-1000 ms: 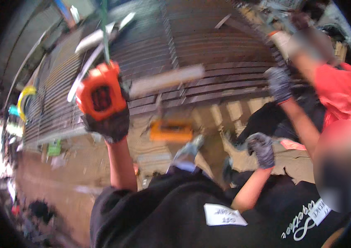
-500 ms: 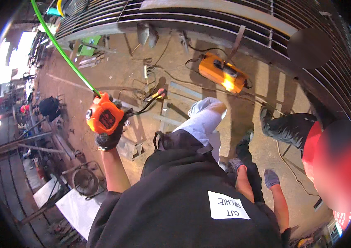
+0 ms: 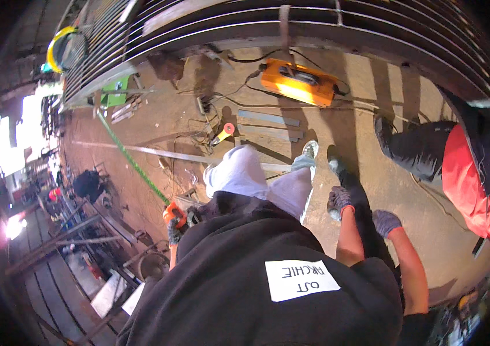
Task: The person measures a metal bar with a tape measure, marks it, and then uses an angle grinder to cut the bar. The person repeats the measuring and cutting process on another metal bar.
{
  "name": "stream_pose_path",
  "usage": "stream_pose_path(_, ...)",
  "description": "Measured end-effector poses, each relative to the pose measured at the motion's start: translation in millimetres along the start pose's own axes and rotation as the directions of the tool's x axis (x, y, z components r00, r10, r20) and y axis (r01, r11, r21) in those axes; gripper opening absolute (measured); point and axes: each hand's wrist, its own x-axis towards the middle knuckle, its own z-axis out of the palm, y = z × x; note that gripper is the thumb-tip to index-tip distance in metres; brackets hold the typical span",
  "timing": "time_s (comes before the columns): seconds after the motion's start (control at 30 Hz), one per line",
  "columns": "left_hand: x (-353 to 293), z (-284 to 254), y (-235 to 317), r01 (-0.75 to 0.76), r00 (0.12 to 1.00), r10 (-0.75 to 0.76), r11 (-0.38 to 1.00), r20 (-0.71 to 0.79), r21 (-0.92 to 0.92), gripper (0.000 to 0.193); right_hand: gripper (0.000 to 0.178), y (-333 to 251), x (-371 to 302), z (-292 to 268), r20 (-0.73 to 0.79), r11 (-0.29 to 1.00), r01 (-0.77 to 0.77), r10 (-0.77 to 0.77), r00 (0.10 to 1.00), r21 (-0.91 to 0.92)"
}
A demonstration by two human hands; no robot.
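My left hand (image 3: 174,232), in a dark glove, is closed round an orange tape measure (image 3: 173,214) beside my body. Its green blade (image 3: 134,163) runs out toward the far left, its far end near a green metal piece (image 3: 114,92). My right hand (image 3: 341,199), in a grey glove, hangs low to the right of my legs. Its fingers are curled, with nothing visible in them. Another gloved hand (image 3: 386,222), which seems to belong to a person close beside me, hangs to its right. A dark trouser leg stands between the two forearms.
A steel barred frame (image 3: 372,26) lies across the far side. Before it sits an orange machine (image 3: 298,86) with cables. Flat metal bars (image 3: 268,118) and a yellow-red tool (image 3: 222,134) lie on the floor. A person in red (image 3: 476,179) is at right; a round fan (image 3: 154,266) stands lower left.
My left hand and the tape measure have come down close to my body. The blade now slopes to the floor area at far left. My view has shifted, and the person in red has changed posture.
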Motion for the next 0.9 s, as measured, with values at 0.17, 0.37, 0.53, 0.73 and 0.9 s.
stream_pose_path(0.17, 22.1, -35.9, 59.3, 0.016, 0.999, -0.012, 0.997, -0.051, 0.077, 0.061, 0.015, 72.7, -8.2, 2.9, -0.120, 0.961, -0.195, 0.174, 0.977, -0.194)
stream_pose_path(0.37, 119.6, -116.7, 123.3, 0.075, 0.997, -0.079, 0.927, -0.005, 0.368, 0.055, 0.011, 171.3, 9.1, 67.7, -0.343, 0.887, -0.220, 0.075, 0.936, -0.407)
stream_pose_path(0.53, 252.4, -295.2, 117.2, 0.016, 0.978, -0.145, 0.772, 0.152, 0.635, 0.040, 0.016, 278.0, 40.8, 130.1, -0.336, 0.780, -0.197, -0.018, 0.942, -0.594)
stream_pose_path(0.73, 318.6, -394.8, 95.1, 0.149, 0.967, -0.244, 0.779, 0.075, 0.609, 0.055, 0.034, 416.3, -22.1, 207.5, 0.002, -0.266, -0.039, -0.153, 0.988, -0.963)
stream_pose_path(0.9, 359.0, -428.9, 111.8, 0.085, 0.923, -0.326, 0.688, 0.203, 0.721, 0.064, 0.018, 494.4, -102.7, 258.0, -0.436, 0.790, -0.275, 0.011, 0.900, -0.548)
